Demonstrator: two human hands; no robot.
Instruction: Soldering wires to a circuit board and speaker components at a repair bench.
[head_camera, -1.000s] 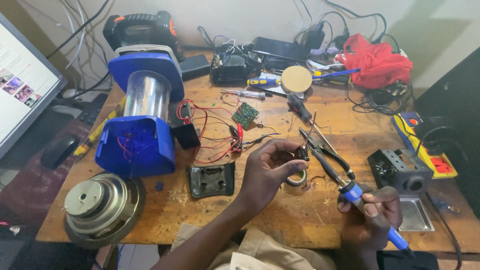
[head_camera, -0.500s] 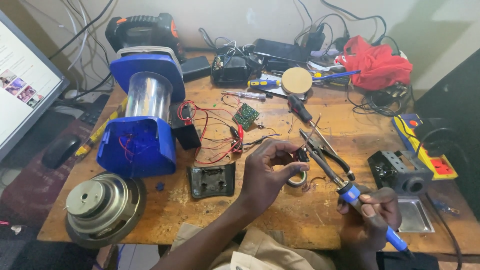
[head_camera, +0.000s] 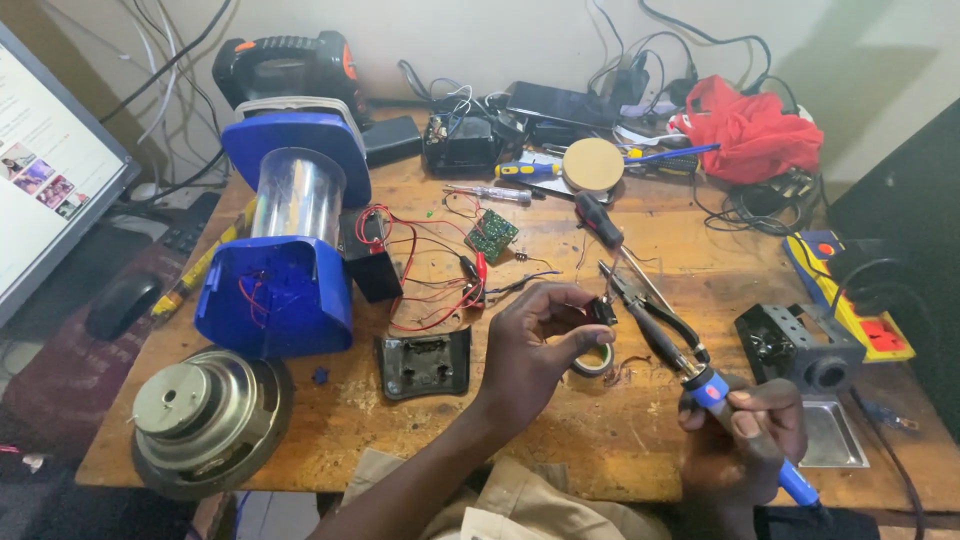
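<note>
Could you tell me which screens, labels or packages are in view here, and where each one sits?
Monitor: far left edge, tilted flat screen, white page with small coloured pictures.
Power strip: right edge of the wooden table, long yellow body with blue and red patches.
No packages show.

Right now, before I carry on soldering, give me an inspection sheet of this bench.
Surface: wooden table, worn and stained, crowded toward the back.
Job's things: small black part pinched in the left hand; blue-handled soldering iron in the right hand, tip pointing at the part.
Clutter: blue lantern lying opened, loudspeaker, black cover plate, green circuit board, screwdriver, tape roll, red cloth.
Grips: both hands closed on their items.
Cables: red and black wires loose from the lantern; tangle at the back edge.
Surroundings: monitor at left, yellow power strip at right.
</note>
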